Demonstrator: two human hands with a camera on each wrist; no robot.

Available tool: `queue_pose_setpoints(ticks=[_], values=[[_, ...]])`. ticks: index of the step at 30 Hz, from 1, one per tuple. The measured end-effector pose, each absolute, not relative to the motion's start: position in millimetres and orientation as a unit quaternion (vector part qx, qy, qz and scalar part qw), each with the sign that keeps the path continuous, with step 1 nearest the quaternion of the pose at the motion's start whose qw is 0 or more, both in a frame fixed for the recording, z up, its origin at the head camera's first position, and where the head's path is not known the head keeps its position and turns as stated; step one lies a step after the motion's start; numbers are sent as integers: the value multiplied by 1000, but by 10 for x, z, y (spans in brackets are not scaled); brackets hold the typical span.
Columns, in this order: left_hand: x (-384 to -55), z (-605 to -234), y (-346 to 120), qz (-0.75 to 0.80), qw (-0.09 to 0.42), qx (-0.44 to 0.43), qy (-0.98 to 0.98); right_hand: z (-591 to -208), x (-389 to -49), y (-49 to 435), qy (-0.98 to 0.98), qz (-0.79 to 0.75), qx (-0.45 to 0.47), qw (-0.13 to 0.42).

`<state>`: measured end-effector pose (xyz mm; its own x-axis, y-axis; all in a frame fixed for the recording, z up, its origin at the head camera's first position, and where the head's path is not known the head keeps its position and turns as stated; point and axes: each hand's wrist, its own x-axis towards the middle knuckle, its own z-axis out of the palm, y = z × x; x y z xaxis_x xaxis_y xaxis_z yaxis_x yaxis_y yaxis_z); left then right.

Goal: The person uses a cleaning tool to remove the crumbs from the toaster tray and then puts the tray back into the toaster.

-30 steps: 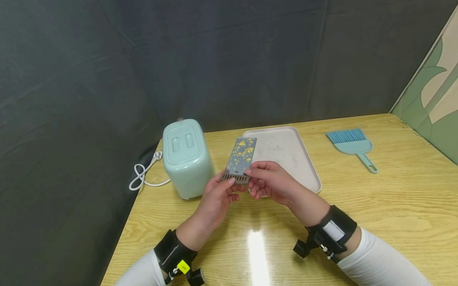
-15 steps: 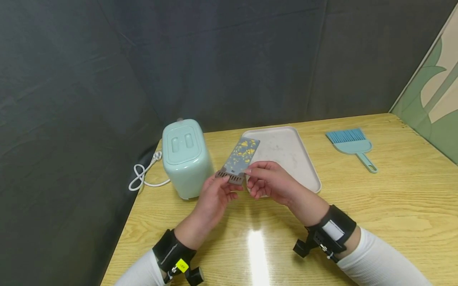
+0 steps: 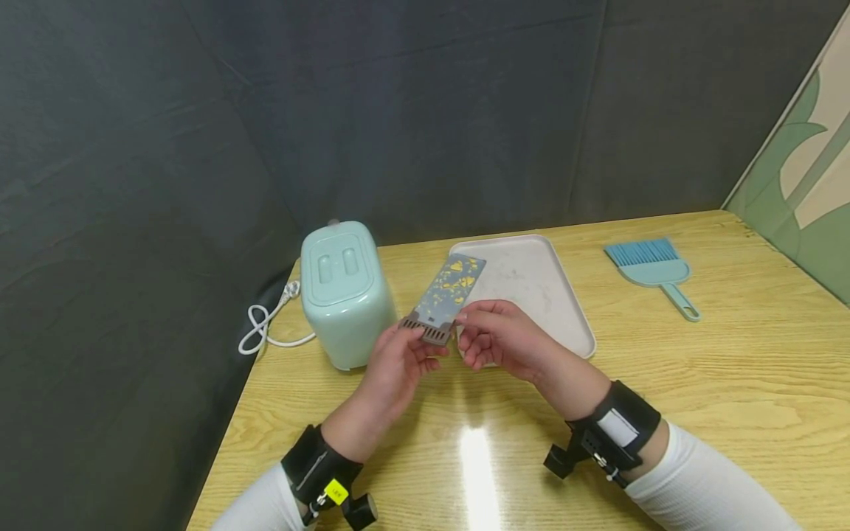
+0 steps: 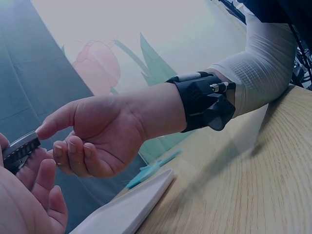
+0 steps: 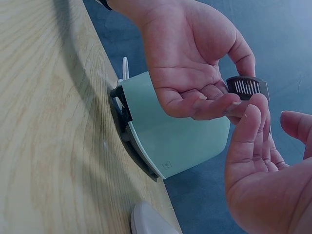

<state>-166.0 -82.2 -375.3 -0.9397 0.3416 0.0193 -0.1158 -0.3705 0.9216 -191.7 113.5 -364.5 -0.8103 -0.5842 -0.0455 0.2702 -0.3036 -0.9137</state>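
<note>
Both hands hold a flat, thin slab (image 3: 446,289) above the table, tilted in the head view. Its face is blue-grey with yellow heart shapes, and its near end is a dark, slotted strip. My left hand (image 3: 392,369) pinches this slotted end, thumb on top and fingers beneath. At the slab's near right corner, the thumb and forefinger of my right hand (image 3: 498,335) pinch the edge, the other fingers curled loosely. The right wrist view shows the slotted end (image 5: 246,87) beside the left thumb; in the left wrist view the slab (image 4: 20,148) is partly cut off.
A mint-green toaster (image 3: 352,317) with a lid stands left of the hands. Its white cord (image 3: 255,324) lies coiled behind it. Beyond the hands is a pale tray (image 3: 531,280). A blue hand brush (image 3: 654,273) lies to the right. A dark curtain (image 3: 425,118) hangs behind the table.
My left hand has shifted slightly left, swinging the slab's slotted end left and its far end right. The right hand has stayed almost still.
</note>
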Motion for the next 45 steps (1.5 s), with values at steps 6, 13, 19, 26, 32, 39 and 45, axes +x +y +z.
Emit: queue_pose_setpoints(ticks=[6, 13, 19, 26, 32, 39, 45], values=[[-1666, -3756, -817, 826, 140, 99, 537, -3665, -1922, 1130, 528, -792, -153, 266], [-1673, -3761, -825, 824, 142, 97, 540, -3675, -1936, 1133, 530, -791, -152, 266], [-1674, -3759, -828, 822, 141, 94, 543, -3687, -1943, 1129, 531, -791, -148, 265], [-1681, -3753, -834, 825, 141, 86, 541, -3691, -1943, 1127, 531, -791, -147, 267], [-1684, -3751, -832, 826, 139, 83, 540, -3694, -1948, 1126, 530, -792, -145, 268], [-1688, -3765, -828, 831, 133, 88, 533, -3700, -1944, 1118, 535, -790, -141, 264], [-1694, -3777, -832, 834, 133, 84, 529, -3713, -1942, 1107, 541, -787, -136, 264]])
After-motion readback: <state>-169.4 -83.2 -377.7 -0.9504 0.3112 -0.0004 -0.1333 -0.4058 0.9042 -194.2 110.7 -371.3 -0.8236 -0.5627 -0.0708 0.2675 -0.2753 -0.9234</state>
